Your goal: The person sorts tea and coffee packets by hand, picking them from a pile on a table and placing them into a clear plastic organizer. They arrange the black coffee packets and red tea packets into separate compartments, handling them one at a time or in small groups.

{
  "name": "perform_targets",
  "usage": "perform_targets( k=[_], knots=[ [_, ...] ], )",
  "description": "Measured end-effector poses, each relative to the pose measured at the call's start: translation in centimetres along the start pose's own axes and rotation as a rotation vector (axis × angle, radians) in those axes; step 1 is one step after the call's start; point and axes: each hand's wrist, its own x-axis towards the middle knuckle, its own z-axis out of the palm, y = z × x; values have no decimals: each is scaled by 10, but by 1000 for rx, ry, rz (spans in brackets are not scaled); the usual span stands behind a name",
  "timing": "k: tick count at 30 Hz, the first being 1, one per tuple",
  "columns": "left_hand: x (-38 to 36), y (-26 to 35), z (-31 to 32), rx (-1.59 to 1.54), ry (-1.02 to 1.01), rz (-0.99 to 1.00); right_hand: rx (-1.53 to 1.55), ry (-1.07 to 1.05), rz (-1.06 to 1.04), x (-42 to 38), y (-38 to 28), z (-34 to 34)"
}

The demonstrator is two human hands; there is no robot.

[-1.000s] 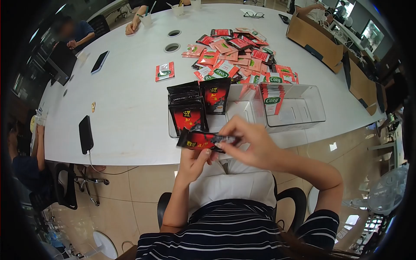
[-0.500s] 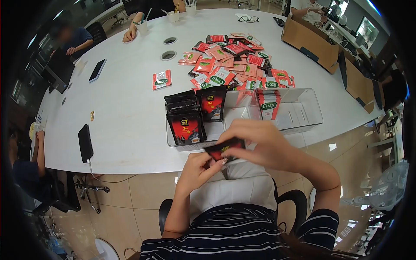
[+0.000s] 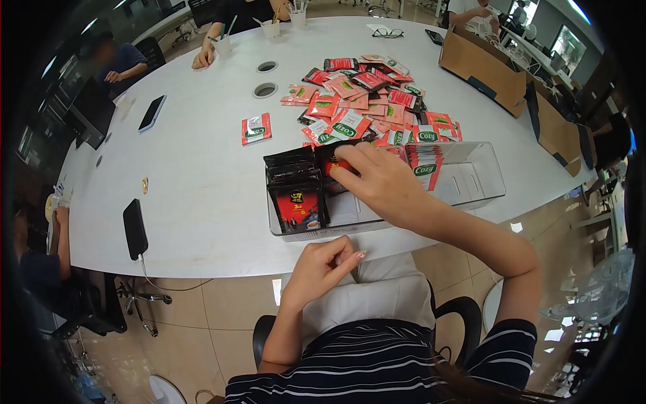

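Observation:
My right hand [image 3: 383, 176] reaches into the clear plastic box [image 3: 356, 225], its fingers closed on a black and red sachet in the second row. To its left, black and red coffee sachets [image 3: 298, 210] stand in a dense row. Red and white Cozy sachets [image 3: 424, 168] stand in the box right of my hand. My left hand [image 3: 323, 269] is held low at the table's front edge, fingers curled, nothing visible in it. Behind the box lies a heap of mixed sachets [image 3: 367, 97], and one Cozy sachet [image 3: 256, 128] lies apart on the left.
Two phones [image 3: 134, 229] [image 3: 152, 113] lie on the left of the white table [image 3: 202, 168]. Glasses [image 3: 387, 33] and cups [image 3: 222, 46] are at the back. Cardboard boxes [image 3: 481, 71] stand at the right. Other people sit around the table.
My right hand has moved from beside my left hand up and forward into the box with the black sachet. My left hand no longer holds the sachet.

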Motion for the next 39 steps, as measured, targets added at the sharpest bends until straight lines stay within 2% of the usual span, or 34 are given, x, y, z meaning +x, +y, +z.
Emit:
perform_targets(
  k=[1, 4, 7, 10, 13, 19, 28, 39],
  knots=[
    [0, 0, 0, 0, 0, 3, -97, 69, -85, 3, 2, 1],
    [0, 0, 1, -15, 4, 11, -145, 105, -9, 14, 7, -2],
    [1, 1, 2, -30, 10, 21, -74, 64, 68, 19, 16, 4],
    [0, 1, 1, -35, 7, 19, 105, -113, 182, 22, 19, 8],
    [0, 1, 0, -32, 3, 21, 16, -72, 138, 23, 16, 15],
    [-1, -1, 2, -43, 6, 30, 145, -161, 159, 25, 17, 13],
    [0, 2, 1, -22, 6, 6, 190, -72, 128, 25, 19, 18],
    [0, -1, 3, 37, 12, 17, 35, -73, 87, 21, 15, 15]
  ],
)
